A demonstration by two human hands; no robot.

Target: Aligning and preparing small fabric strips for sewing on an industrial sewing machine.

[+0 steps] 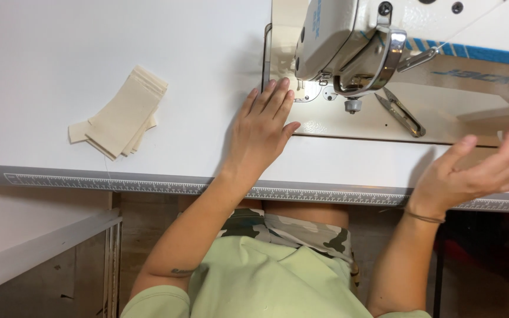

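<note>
A stack of cream fabric pieces [122, 115] lies fanned toward the table's [48, 53] left side, well apart from my hands. A ruler strip [148, 185] runs along the front edge. My left hand [261, 126] rests flat, fingers open and spread, tips touching the sewing machine's [349, 44] base plate just left of the needle. Snips [400, 112] lie on the machine bed to the right. My right hand [478, 171] hangs over the front right edge, palm up, fingers loosely open, gripping nothing.
</note>
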